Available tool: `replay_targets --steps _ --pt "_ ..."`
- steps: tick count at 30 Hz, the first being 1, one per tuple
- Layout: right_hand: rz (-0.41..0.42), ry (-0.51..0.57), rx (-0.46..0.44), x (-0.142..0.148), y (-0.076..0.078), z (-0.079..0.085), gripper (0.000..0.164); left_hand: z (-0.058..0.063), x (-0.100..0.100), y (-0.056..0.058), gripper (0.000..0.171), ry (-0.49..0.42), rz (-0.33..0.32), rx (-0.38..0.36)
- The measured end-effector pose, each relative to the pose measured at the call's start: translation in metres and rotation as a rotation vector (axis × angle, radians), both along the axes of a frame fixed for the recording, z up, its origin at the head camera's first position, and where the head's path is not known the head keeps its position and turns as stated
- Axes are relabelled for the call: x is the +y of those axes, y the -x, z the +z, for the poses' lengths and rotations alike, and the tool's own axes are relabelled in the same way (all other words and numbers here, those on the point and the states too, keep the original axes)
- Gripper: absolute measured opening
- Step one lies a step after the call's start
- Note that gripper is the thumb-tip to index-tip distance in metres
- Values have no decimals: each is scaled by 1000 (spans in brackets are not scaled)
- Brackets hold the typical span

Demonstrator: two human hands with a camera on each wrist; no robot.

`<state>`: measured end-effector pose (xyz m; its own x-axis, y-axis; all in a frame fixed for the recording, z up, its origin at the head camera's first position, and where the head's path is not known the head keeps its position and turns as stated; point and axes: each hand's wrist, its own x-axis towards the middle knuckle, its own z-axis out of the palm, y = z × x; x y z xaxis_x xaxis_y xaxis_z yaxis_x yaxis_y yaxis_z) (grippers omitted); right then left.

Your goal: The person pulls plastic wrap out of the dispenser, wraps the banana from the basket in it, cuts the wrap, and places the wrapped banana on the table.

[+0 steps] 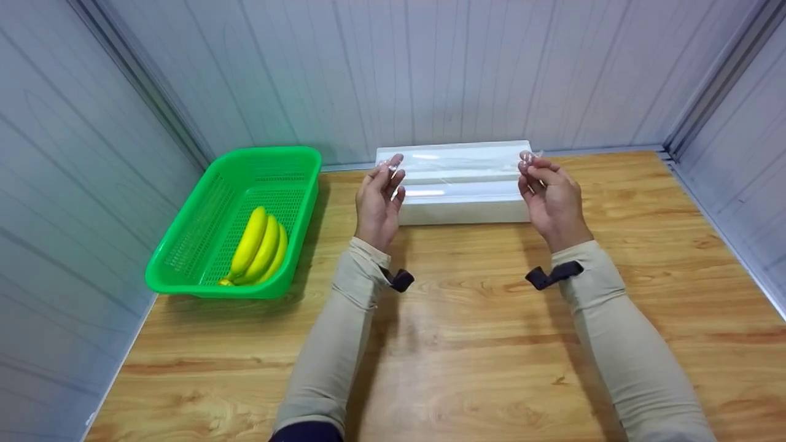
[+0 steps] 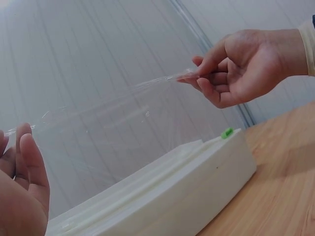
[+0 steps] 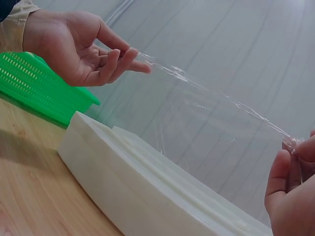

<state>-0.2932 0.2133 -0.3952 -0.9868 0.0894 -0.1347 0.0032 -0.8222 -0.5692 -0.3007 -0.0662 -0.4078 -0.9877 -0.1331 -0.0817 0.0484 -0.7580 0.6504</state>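
A sheet of clear plastic wrap (image 3: 197, 110) is stretched between both hands, rising from a long white dispenser box (image 1: 463, 213) at the back of the table. My left hand (image 1: 379, 205) pinches one upper corner between thumb and fingers. At the other corner, my right hand (image 1: 552, 193) pinches the film, which bunches up at the fingertips. In the left wrist view the wrap (image 2: 113, 128) spans above the box with its top edge pulled nearly straight. A small green piece (image 2: 227, 133) sits on one end of the box.
Left of the box stands a green plastic basket (image 1: 156, 277) with a bunch of yellow bananas (image 1: 261, 248) inside. Pale panel walls (image 1: 442, 73) close off the back and both sides of the wooden table (image 1: 473, 368).
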Motion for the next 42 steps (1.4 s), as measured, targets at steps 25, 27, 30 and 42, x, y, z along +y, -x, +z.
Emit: replay_targets --steps 25,27,30,42 --pt "-16 -26 68 -5 -12 20 10 14 -6 -11 9 -77 -18 86" --pt "-14 -27 73 -5 -13 22 11 15 -7 -11 6 -80 -15 78" --pt "-11 -29 83 -5 -14 24 11 17 -8 -11 6 -78 -13 76" --pt "0 0 130 -3 -19 34 13 24 -9 -15 9 -99 -25 133"
